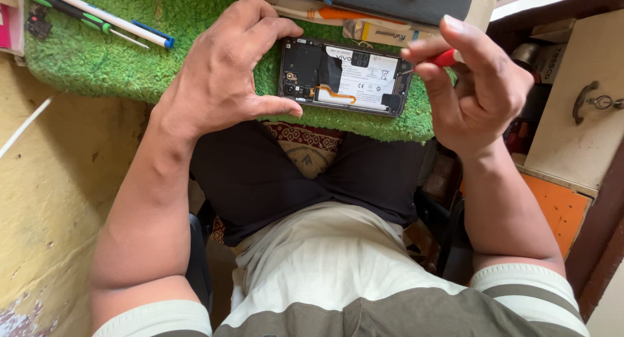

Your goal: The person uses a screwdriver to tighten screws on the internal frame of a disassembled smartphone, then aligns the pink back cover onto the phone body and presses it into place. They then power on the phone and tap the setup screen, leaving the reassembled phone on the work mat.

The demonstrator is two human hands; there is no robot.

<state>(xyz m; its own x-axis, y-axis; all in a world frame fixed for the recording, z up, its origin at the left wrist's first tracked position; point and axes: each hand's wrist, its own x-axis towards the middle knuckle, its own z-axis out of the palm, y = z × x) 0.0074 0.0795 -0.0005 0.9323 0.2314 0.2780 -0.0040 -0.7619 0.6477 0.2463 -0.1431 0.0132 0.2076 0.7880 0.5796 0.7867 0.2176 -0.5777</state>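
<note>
surface: green shaggy mat, opened phone lying flat at its near edge.
left hand: fingers pinching phone's left end.
right hand: fingers grasping red-handled screwdriver.
risk: tip may slip, gouging the orange ribbon cable.

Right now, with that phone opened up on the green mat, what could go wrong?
The opened phone lies near the green mat's front edge above the lap; a push might slide it off. The red-handled tool in the right hand works at the phone's end, so a slip could scratch the exposed parts. Only the left hand steadies the phone.
</note>
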